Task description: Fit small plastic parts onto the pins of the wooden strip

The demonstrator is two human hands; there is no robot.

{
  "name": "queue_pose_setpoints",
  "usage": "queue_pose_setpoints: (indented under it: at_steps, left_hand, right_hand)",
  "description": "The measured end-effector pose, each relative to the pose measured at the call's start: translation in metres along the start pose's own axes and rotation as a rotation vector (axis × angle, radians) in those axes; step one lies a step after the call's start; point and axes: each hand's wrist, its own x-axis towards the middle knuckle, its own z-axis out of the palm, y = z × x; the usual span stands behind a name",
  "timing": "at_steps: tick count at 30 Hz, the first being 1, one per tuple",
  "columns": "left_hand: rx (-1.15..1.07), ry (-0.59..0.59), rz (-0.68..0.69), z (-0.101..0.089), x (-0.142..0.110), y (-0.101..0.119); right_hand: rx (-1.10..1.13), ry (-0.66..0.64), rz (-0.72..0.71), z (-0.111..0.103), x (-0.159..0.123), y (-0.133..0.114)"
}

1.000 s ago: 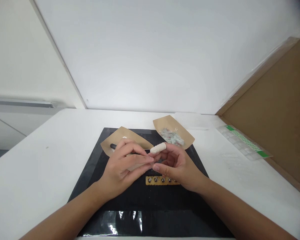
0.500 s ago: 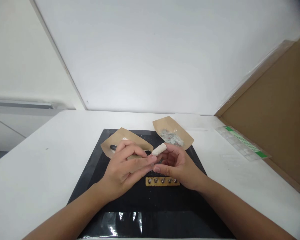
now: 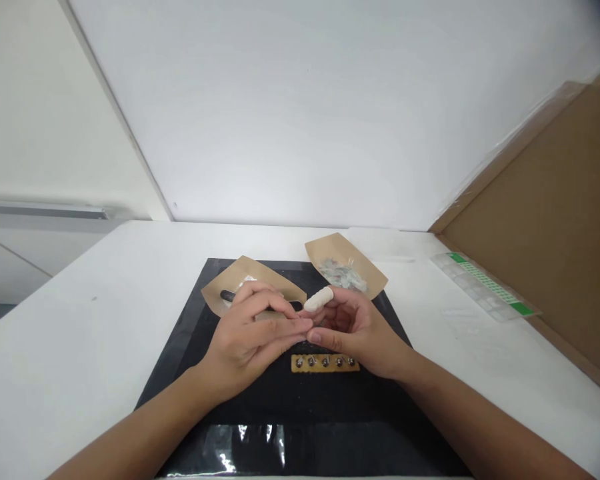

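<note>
My left hand (image 3: pixel 253 337) and my right hand (image 3: pixel 353 330) meet over the black mat (image 3: pixel 260 413), fingertips pinched together. Whatever they hold between them is hidden or too small to name. A white finger cot (image 3: pixel 319 299) covers my right index fingertip. Just below the fingers lies a yellowish strip (image 3: pixel 325 363) bearing a row of several small round metallic pieces. Behind my left hand, a brown paper tray (image 3: pixel 267 269) holds a black-handled tool (image 3: pixel 226 295), partly covered by the hand. A second brown paper tray (image 3: pixel 375 275), behind my right hand, contains small clear plastic pieces (image 3: pixel 343 273).
A clear compartment box with a green-and-white label (image 3: pixel 495 283) lies at the right, beside a brown cardboard panel (image 3: pixel 545 220). The white table (image 3: pixel 70 347) surrounds the mat, and a white wall (image 3: pixel 300 120) rises at the back.
Both hands stay almost in place, with only slight shifts of the fingers. The strip and the trays have not moved.
</note>
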Motion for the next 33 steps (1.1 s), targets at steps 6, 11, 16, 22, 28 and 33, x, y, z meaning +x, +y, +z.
queue_pose_setpoints:
  at_steps: [6, 11, 16, 22, 28, 33]
  left_hand:
    - [-0.021, 0.0, -0.001, -0.0001, 0.0008, 0.0016]
    - [0.006, 0.002, -0.001, -0.0011, 0.0001, 0.0018]
    - [0.039, 0.003, 0.013, -0.0013, 0.0007, 0.0033]
    - [0.076, -0.008, 0.015, 0.0002, 0.0004, 0.0049]
    - [0.05, -0.017, 0.02, 0.0008, -0.0003, 0.0013]
    - [0.03, -0.031, -0.004, 0.0006, -0.0011, 0.0002]
  right_hand:
    - [-0.043, 0.046, -0.01, 0.0003, 0.0008, 0.0036]
    - [-0.037, 0.021, -0.012, 0.0012, -0.0002, -0.0009]
    - [-0.01, -0.002, 0.008, 0.001, 0.0001, -0.0031]
    - [-0.009, 0.011, 0.022, 0.0017, 0.002, -0.0022]
    - [-0.019, -0.019, 0.046, -0.0013, 0.0018, -0.0022]
    - [-0.014, -0.034, 0.041, -0.0009, 0.0012, -0.004]
